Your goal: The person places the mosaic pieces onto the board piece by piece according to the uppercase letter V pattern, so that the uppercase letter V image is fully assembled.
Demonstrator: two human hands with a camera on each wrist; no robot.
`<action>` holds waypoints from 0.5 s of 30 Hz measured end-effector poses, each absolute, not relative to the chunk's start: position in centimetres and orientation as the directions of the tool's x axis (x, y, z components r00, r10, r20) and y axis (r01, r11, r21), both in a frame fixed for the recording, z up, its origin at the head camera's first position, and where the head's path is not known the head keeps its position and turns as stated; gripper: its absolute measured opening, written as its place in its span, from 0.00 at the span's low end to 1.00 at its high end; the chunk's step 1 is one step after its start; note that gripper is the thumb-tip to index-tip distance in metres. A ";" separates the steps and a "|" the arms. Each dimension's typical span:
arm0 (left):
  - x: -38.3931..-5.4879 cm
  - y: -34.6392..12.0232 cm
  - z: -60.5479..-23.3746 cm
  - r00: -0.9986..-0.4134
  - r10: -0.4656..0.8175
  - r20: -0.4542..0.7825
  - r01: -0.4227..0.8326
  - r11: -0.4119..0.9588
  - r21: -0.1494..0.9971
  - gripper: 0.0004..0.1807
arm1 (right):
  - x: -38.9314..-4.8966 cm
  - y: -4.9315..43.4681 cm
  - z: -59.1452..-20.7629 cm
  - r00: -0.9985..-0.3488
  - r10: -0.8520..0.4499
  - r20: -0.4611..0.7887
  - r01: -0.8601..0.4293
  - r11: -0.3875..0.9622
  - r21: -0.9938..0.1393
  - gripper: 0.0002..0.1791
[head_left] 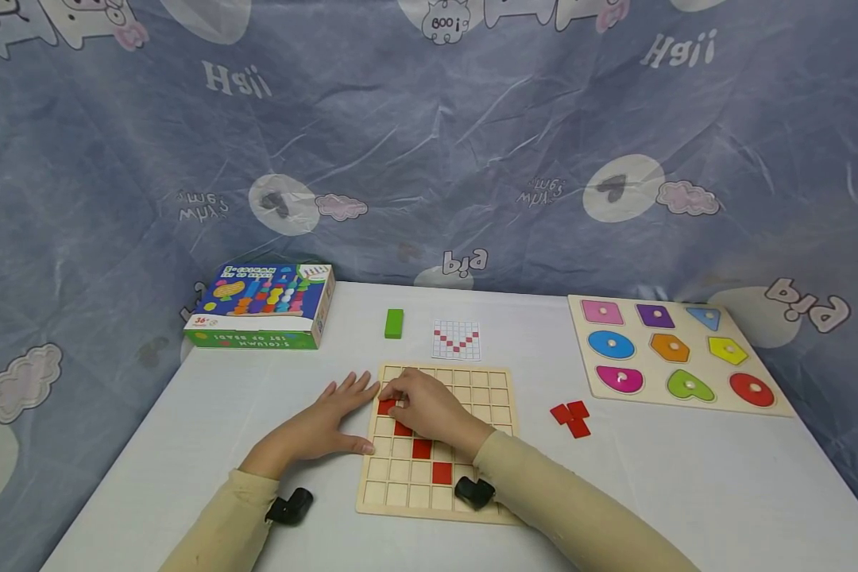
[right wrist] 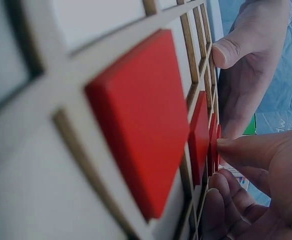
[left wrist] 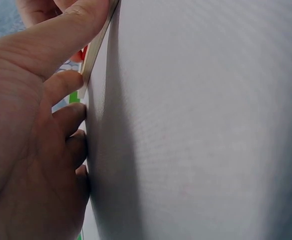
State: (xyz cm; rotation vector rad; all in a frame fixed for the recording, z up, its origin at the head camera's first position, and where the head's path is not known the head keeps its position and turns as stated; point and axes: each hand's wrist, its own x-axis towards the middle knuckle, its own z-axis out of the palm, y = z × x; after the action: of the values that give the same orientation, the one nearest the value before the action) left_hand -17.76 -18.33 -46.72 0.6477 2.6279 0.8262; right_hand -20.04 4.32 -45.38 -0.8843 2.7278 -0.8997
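Note:
A wooden grid board (head_left: 393, 507) lies on the table, with a diagonal row of red square tiles in its cells. My right hand (head_left: 432, 405) reaches over the board's upper left and pinches the red square tile (head_left: 385, 407) at the row's upper end. In the right wrist view, its thumb (right wrist: 241, 149) touches that tile's edge; the fingertips are partly hidden. Nearer the camera, another red tile (right wrist: 143, 120) sits in its cell. My left hand (head_left: 322, 425) lies spread along the board's left edge, its thumb (left wrist: 60, 37) and index finger touching the side.
Three loose red tiles (head_left: 572, 419) lie right of the board. Behind it are a grid pattern card (head_left: 457, 340) and a green block (head_left: 394, 323). A boxed bead toy (head_left: 257, 306) stands at back left, a shape puzzle (head_left: 686, 391) at back right.

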 end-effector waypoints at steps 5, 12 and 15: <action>-17.8 -18.3 -46.7 -0.851 0.504 -0.148 0.330 0.733 0.595 0.55 | -20.0 4.4 -45.4 -0.821 -0.569 0.056 -0.486 0.642 -0.593 0.12; -17.8 -18.3 -46.8 -0.852 0.502 -0.150 0.330 0.736 0.591 0.56 | -19.7 4.8 -45.2 -0.826 -0.560 0.062 -0.469 0.622 -0.627 0.13; -17.9 -18.3 -46.8 -0.853 0.500 -0.148 0.331 0.738 0.588 0.56 | -19.6 5.1 -45.0 -0.830 -0.555 0.060 -0.461 0.619 -0.636 0.14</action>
State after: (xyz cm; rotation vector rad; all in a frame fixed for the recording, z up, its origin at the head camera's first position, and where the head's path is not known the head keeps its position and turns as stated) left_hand -17.88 -18.30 -46.84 0.6489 2.6437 0.8119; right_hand -19.57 5.07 -44.99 -0.8512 2.6972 -0.9979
